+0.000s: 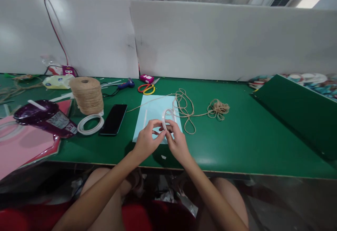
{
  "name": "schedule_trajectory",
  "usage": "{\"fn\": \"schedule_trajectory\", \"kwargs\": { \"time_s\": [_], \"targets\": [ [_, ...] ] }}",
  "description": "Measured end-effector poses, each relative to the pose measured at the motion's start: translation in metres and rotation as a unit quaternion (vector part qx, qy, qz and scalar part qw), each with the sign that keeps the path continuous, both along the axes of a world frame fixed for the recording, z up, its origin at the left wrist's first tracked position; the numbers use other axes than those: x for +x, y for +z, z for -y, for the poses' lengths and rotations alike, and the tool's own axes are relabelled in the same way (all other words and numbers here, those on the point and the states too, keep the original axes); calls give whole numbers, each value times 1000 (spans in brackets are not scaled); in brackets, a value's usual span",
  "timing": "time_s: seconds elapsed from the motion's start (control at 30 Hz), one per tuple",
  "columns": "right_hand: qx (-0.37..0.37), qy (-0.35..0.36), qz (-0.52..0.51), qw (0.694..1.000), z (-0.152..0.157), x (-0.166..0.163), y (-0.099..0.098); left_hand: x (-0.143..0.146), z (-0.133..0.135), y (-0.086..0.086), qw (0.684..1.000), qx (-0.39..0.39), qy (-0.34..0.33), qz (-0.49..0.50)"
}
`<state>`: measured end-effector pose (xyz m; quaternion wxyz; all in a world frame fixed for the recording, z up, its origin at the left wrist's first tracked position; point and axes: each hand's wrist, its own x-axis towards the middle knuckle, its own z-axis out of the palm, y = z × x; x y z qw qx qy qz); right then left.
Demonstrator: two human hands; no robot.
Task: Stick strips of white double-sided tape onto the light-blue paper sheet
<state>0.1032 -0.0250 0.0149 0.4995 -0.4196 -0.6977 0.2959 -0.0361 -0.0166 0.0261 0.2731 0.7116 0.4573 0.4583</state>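
We held 1 white ring (164, 119) roughly upright, pinched between the fingertips of our left hand (147, 138) and right hand (179, 142), over the blue sheet (139, 132). With 1 pale strip (145, 118) lying there and the twine (218, 109) loose, we judged the work early; how much was left, we could not tell

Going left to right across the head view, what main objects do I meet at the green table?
Purple cup → twine spool → black phone → held white ring → twine bundle → tilted green board.
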Motion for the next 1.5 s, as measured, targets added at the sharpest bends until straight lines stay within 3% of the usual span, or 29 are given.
{"fn": "schedule_trajectory", "kwargs": {
  "time_s": [0.5,0.63,0.93,1.13,1.23,1.33,1.5],
  "targets": [
    [-16,28,25,999,1,1,-5,-2,-4,-9,988,80,8,-130],
    [-25,32,16,999,1,-1,-8,-1,-3,-10,987,86,40,-129],
    [-46,19,10,999,0,1,-12,0,-4,-13,981,104,18,-160],
    [-101,52,135,984,-4,7,-9,-7,-12,-14,969,132,51,-204],
    [-75,48,209,974,-3,10,-6,-11,-14,-12,964,128,74,-219],
    [-46,29,220,974,-3,12,-5,-12,-11,-9,959,122,93,-240],
    [-57,33,264,962,-5,21,-5,-14,-3,-4,956,103,108,-252]
  ]
}}
